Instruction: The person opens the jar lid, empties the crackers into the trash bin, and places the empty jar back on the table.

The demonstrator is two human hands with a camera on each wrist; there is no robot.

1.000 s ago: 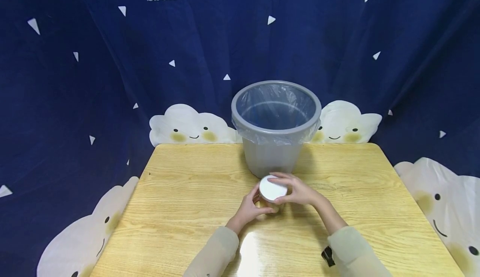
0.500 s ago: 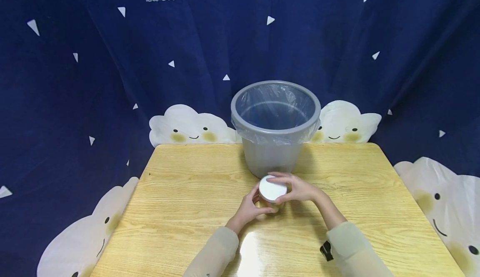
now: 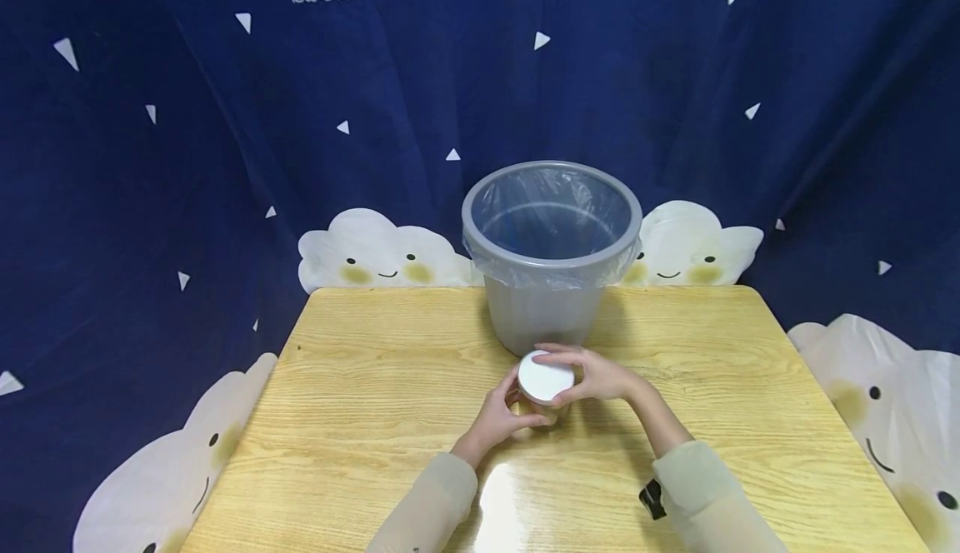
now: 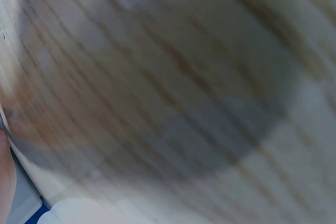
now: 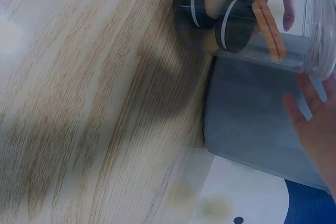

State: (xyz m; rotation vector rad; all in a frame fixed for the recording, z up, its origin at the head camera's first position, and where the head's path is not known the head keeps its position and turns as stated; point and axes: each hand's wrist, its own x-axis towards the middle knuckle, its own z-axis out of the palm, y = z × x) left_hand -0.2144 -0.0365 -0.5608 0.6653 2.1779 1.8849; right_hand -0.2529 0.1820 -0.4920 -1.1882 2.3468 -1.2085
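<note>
In the right wrist view a clear jar point(image 5: 294, 35) holds round cookies, among them dark sandwich cookies point(image 5: 236, 23) with white filling and orange-brown ones point(image 5: 269, 30). A white lid point(image 3: 546, 376) tops it in the head view. The left hand point(image 3: 497, 418) grips the jar's body low down from the left, thumb on the near side. Over the lid arches the right hand point(image 3: 603, 378), holding its edge with the thumb on the near side and fingers on the far side. The left wrist view is mostly blurred tabletop and shadow, with a sliver of hand at its left edge.
Just behind the jar stands a grey trash bin point(image 3: 542, 320) lined with a clear plastic bag. Both are on a light wooden table point(image 3: 375, 370). A dark blue curtain point(image 3: 405, 62) with clouds and triangles surrounds the table. A black object point(image 3: 652, 499) sits beside the right sleeve.
The right hand and forearm have shifted very slightly while staying on the lid. The left hand, jar and bin look the same.
</note>
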